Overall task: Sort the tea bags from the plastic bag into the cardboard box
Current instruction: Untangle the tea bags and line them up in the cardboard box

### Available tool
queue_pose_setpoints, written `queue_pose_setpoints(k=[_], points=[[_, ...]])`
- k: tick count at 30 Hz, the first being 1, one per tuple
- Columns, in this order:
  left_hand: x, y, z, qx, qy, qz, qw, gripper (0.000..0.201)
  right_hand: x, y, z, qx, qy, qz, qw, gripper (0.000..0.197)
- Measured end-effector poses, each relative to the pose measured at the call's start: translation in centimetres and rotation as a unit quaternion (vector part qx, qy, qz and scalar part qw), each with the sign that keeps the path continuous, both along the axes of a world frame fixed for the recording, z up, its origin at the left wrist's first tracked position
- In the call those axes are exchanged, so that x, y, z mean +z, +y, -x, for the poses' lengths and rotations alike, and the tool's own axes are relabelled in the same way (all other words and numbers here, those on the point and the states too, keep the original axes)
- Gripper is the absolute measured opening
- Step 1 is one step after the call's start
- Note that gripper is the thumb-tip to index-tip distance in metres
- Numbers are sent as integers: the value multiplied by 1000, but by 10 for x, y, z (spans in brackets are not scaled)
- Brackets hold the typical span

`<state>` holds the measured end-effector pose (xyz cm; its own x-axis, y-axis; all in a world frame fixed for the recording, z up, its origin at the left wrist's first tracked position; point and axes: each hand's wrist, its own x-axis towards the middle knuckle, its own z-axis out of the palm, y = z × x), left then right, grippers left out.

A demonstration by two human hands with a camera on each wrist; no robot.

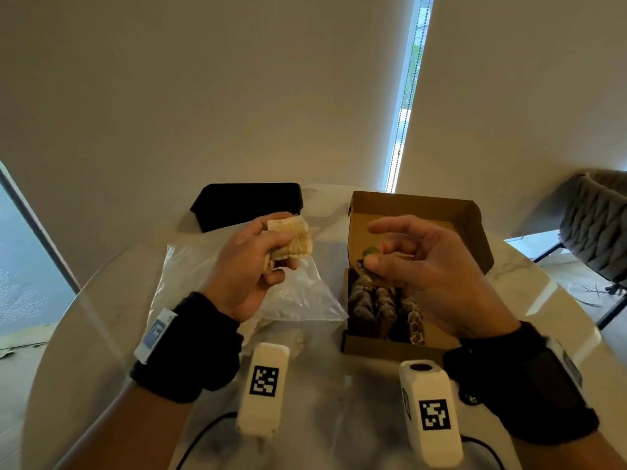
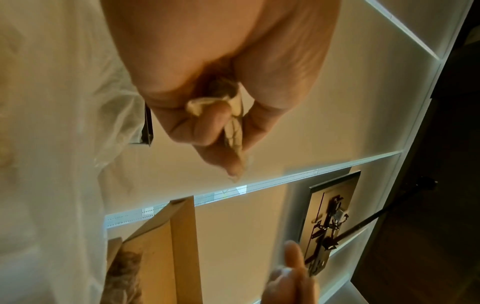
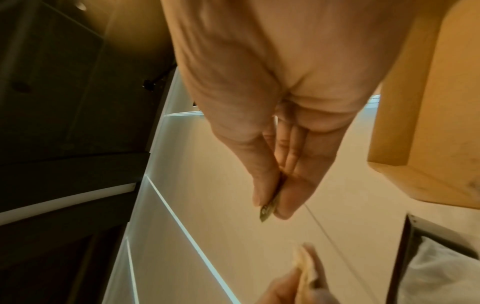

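Observation:
My left hand [image 1: 258,262] is raised over the clear plastic bag [image 1: 295,293] and grips a pale tea bag [image 1: 293,240] between thumb and fingers; the same tea bag [image 2: 235,127] shows in the left wrist view. My right hand [image 1: 424,262] hovers above the open cardboard box [image 1: 417,208] and pinches a small green paper tag [image 1: 368,254] between thumb and forefinger; the tag's edge [image 3: 269,209] pokes out in the right wrist view. A thin string [image 3: 327,232] runs from the tag toward the tea bag. Several dark tea bags [image 1: 383,307] stand in the box's front part.
A black rectangular container [image 1: 247,205] lies at the back left of the white round table [image 1: 529,286]. Two white marker blocks [image 1: 263,385] with cables hang near my wrists. A grey chair [image 1: 597,239] stands to the right of the table.

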<state>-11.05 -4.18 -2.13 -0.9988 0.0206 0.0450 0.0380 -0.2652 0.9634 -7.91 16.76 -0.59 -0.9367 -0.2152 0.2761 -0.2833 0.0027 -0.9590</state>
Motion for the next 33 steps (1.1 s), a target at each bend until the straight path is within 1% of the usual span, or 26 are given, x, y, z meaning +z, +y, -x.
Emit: queue_pose_setpoints(k=[2, 4, 7, 10, 12, 14, 15, 19, 21, 24, 26, 27, 30, 33], points=[[1, -4, -1, -1, -3, 2, 1000, 34, 9, -4, -3, -2, 29, -16, 999, 37], [2, -4, -2, -11, 2, 6, 1000, 41, 20, -10, -7, -6, 63, -50, 997, 31], [2, -1, -5, -35, 2, 43, 998, 39, 38, -16, -8, -17, 109, -92, 990, 25], [0, 0, -9, -66, -12, 101, 993, 36, 57, -19, -6, -16, 140, -100, 985, 22], [0, 1, -11, -100, -6, 144, 984, 32, 71, -20, -7, -13, 162, -109, 981, 22], [0, 2, -14, -146, 11, 195, 970, 30, 85, -18, -8, -10, 174, -125, 977, 19], [0, 2, -16, -173, 20, 219, 960, 32, 91, -17, -9, -11, 177, -133, 975, 18], [2, 5, -24, -292, 60, 319, 900, 39, 110, -10, -12, -28, 194, -164, 967, 24], [0, 9, -25, -322, 67, 337, 882, 44, 116, -5, -11, -39, 197, -170, 965, 19], [-3, 24, -29, -344, 89, 341, 870, 58, 121, 2, -10, -58, 207, -182, 959, 9], [-6, 38, -31, -336, 121, 342, 869, 58, 124, 5, -10, -69, 213, -188, 956, 7], [-8, 46, -32, -315, 137, 343, 874, 55, 125, 5, -10, -73, 214, -192, 955, 7], [-14, 66, -30, -205, 161, 358, 897, 55, 127, 6, -9, -83, 216, -194, 953, 7], [-14, 76, -28, -107, 173, 381, 902, 47, 130, 5, -9, -83, 215, -176, 957, 8]])
